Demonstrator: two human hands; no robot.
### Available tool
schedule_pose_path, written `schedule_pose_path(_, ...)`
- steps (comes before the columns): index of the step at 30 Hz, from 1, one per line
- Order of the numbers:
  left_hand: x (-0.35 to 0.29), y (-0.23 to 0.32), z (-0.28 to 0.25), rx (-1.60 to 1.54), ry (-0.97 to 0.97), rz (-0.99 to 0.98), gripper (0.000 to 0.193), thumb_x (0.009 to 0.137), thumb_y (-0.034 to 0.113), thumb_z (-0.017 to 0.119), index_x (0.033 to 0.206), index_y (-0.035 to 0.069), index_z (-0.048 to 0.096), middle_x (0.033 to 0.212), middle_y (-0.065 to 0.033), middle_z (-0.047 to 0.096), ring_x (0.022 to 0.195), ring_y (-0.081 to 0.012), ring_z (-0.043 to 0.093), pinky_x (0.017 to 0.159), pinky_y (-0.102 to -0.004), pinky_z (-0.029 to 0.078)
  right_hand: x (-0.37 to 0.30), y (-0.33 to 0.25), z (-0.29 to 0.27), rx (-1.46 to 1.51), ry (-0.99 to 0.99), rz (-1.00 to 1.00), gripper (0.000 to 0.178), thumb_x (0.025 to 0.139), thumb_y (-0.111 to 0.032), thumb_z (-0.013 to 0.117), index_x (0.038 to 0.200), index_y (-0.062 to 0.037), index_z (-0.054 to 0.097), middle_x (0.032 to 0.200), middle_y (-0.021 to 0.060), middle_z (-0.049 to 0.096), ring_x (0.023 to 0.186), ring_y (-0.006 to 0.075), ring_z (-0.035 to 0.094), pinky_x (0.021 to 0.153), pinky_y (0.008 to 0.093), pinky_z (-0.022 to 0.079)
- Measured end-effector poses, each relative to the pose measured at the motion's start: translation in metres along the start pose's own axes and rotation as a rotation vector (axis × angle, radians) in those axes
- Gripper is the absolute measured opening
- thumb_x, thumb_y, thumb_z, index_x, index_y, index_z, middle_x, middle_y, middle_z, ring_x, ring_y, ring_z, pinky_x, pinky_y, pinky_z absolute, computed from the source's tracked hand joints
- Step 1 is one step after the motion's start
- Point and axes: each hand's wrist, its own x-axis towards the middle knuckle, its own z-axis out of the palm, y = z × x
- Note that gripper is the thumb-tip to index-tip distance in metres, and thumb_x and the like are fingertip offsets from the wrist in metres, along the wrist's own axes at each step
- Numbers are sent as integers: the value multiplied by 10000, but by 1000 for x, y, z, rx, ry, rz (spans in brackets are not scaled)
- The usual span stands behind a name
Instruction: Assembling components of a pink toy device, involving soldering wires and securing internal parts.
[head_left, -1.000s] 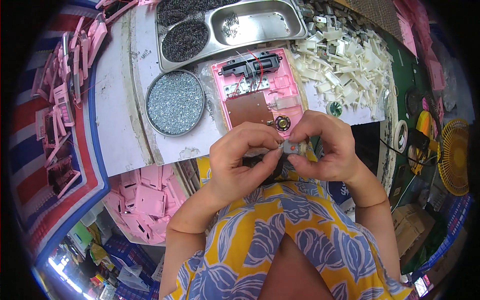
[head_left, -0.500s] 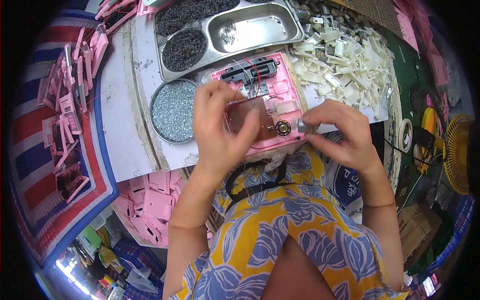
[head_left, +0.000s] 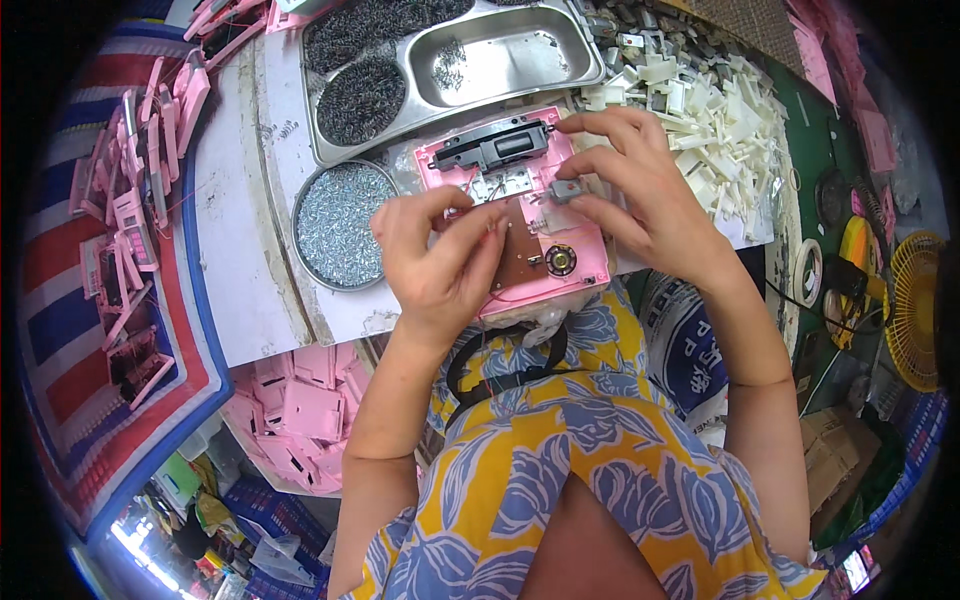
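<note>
A pink plastic casing point(head_left: 592, 262) lies in front of me, its inside facing up. It holds a black plastic mechanism point(head_left: 492, 146), a brown circuit board point(head_left: 518, 240) and a small round speaker-like part point(head_left: 560, 261). My left hand point(head_left: 440, 250) is closed over the board's left edge, thumb and fingertips pinched together near thin wires; what they pinch is too small to tell. My right hand point(head_left: 640, 190) pinches a small grey block-shaped part point(head_left: 566, 190) between thumb and finger over the casing's right side. Its index finger reaches to the right end of the black mechanism.
A round tin of silvery screws point(head_left: 345, 225) stands left of the casing. Behind is a steel tray point(head_left: 430, 100) with dark springs or screws. White plastic parts point(head_left: 715, 130) are heaped at the right. Pink casings point(head_left: 312, 408) fill a box below; assembled pink units point(head_left: 135, 215) lie far left.
My right hand has moved up and left with the grey part, from beside the speaker to the upper right of the casing. My left fingers have closed into a pinch over the board.
</note>
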Motion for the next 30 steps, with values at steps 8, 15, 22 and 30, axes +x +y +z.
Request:
schedule_pose_path(8,-12,2,-6,-100,4,-71,226,714,58,821,924,107,755,896,-18,637,746,-175,559,763,-343,373,17,-4,6,-130,-12,53,204,830,-144,750,1002,-45,706,1375,147,560,1304,419,406,1089,481,396)
schedule_pose_path(15,-4,-1,-6,-214,21,-221,160,742,44,810,888,65,751,878,-55,647,775,-204,597,743,-340,436,19,-4,7,-184,-21,39,218,803,-124,761,997,-35,717,1357,150,567,1281,416,430,1084,475,408)
schedule_pose_path(22,32,-12,-6,-420,-115,-368,98,798,65,793,864,7,752,868,-85,677,771,-186,646,642,-286,496,21,-9,3,-182,37,72,229,749,-139,792,948,-64,707,1333,131,590,1276,412,437,1071,490,414)
schedule_pose_path(30,42,-4,-3,-467,-167,-342,91,817,73,776,880,13,754,887,-78,675,747,-150,622,625,-278,491,33,-24,52,-117,181,-18,154,694,-117,775,823,-59,713,1308,107,619,1286,416,442,1060,502,416)
